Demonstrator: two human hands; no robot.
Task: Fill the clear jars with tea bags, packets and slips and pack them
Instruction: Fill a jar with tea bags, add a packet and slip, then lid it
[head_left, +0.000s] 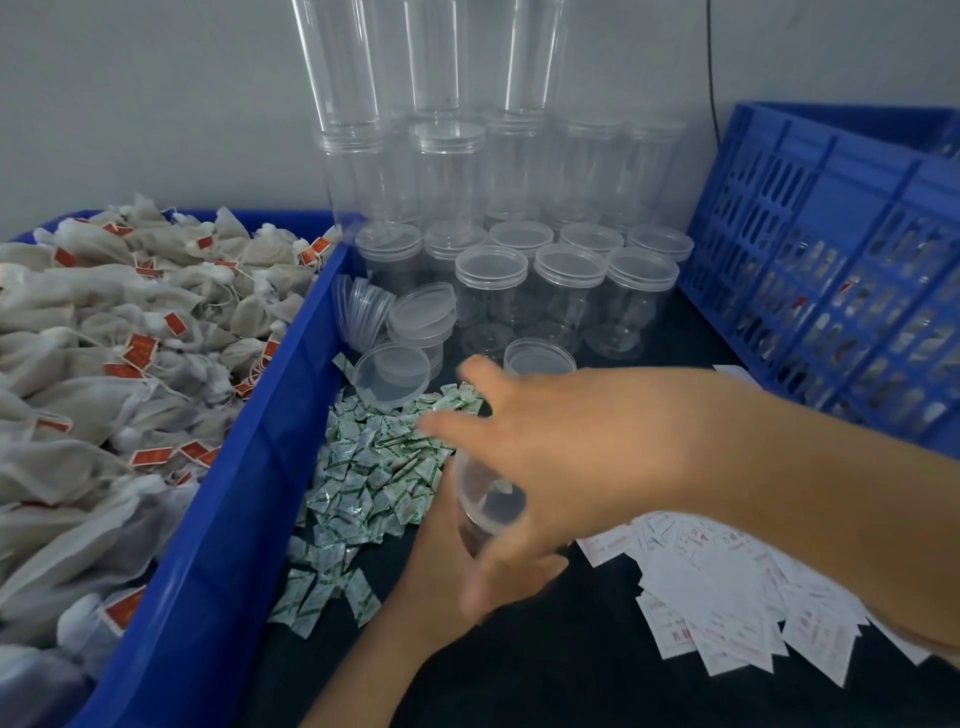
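Observation:
My left hand (447, 582) comes up from the bottom middle and grips a clear open jar (485, 506) low over the dark table. My right hand (550, 447) reaches in from the right just above that jar, blurred, its fingers spread toward a heap of small green-and-white packets (374, 467). Nothing shows in its fingers. Tea bags with red tags (130, 338) fill a blue bin (249, 467) on the left. White slips with red print (727, 597) lie scattered under my right forearm.
Lidded clear jars (569, 291) stand behind the packets, with taller stacked jars (452, 156) against the wall. Loose clear lids (395, 371) lie beside the bin. A blue slatted crate (831, 286) holding filled jars stands at the right.

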